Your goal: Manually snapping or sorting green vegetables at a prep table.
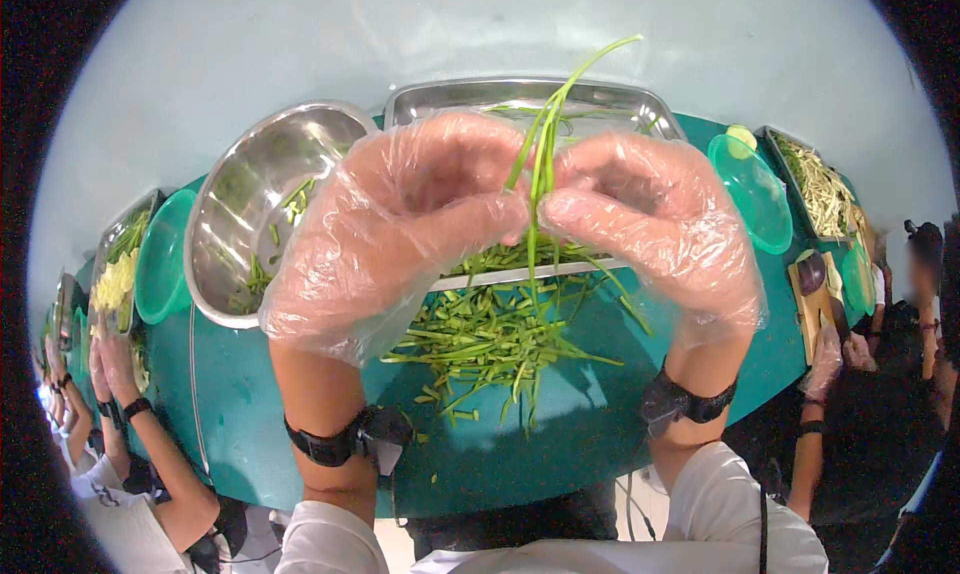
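Observation:
Both of my hands wear clear plastic gloves and meet in front of me over a metal tray. Between their fingertips is a small bunch of long thin green stalks, standing nearly upright with one tip bending right. My left hand pinches it from the left, and my right hand from the right. Below them, a pile of short-cut green stalk pieces lies on the green table, in front of the tray. More greens lie in the tray, partly hidden by my hands.
A steel bowl with some cut pieces stands at left, beside a green plastic basin. At right are another green basin, a tray of pale shreds and a cutting board. People work at both sides.

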The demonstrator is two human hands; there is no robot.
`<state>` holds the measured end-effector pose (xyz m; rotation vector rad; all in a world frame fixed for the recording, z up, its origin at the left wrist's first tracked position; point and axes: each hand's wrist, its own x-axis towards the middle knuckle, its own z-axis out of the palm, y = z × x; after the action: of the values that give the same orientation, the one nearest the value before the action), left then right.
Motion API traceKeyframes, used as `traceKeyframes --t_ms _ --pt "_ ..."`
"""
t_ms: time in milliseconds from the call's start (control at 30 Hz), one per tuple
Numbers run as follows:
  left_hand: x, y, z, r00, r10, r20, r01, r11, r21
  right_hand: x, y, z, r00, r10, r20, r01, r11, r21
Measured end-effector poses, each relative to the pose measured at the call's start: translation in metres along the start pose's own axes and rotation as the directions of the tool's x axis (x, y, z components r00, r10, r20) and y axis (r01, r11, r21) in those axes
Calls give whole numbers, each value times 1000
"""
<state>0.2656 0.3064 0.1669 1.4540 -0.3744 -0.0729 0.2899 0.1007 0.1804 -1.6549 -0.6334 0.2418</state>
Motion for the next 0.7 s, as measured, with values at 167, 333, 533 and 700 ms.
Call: traceKeyframes --t_ms 167,333,533,700 --pt "-1 -1 0 1000 16 -18 -16 1000 26 5 2 0 996 -25 -80 33 994 105" --pt "-2 6 5 998 -56 -26 58 996 64 8 3 -5 989 -68 -131 90 983 162" --pt "0 1 6 1000 -25 13 24 997 74 8 2 0 982 -103 -160 128 980 152" --pt "2 -2 7 999 -10 33 6 993 119 7 1 -1 980 -101 -171 123 984 126"
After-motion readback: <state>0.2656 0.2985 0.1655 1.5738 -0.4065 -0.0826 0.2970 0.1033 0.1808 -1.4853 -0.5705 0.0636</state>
